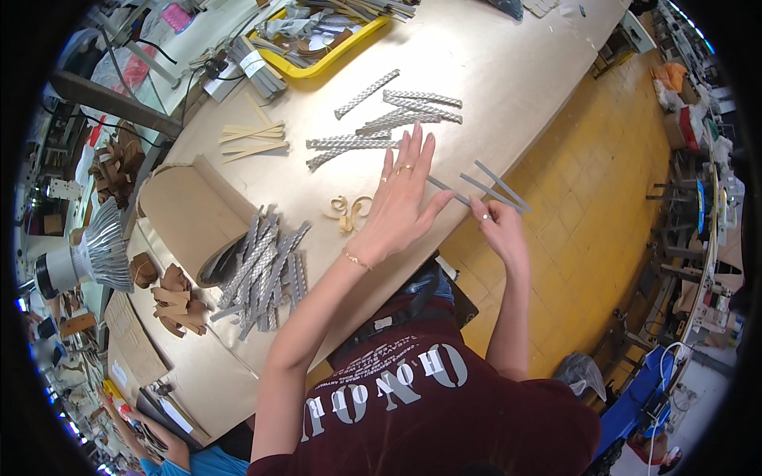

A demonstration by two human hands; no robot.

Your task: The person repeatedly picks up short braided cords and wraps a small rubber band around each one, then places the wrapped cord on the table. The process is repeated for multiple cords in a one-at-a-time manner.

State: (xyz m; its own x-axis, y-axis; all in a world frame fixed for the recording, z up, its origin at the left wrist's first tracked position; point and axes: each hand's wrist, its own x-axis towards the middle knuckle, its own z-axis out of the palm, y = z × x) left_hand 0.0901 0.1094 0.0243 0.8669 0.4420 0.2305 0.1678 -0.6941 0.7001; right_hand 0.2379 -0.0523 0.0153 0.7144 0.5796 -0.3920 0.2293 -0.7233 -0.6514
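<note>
left hand (401,202) is lying wide and flat, pinning a grey strip (441,187) to the table (508,71); right hand (496,226) is pinching its near end, beside two more strips (496,189).

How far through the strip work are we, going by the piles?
Looks done: a loose group of patterned strips laid out mid-table. In hand: the left hand lies flat on the table while the right hand pinches thin grey strips at the edge. Probably left: the heap of strips nearer the person.
</note>
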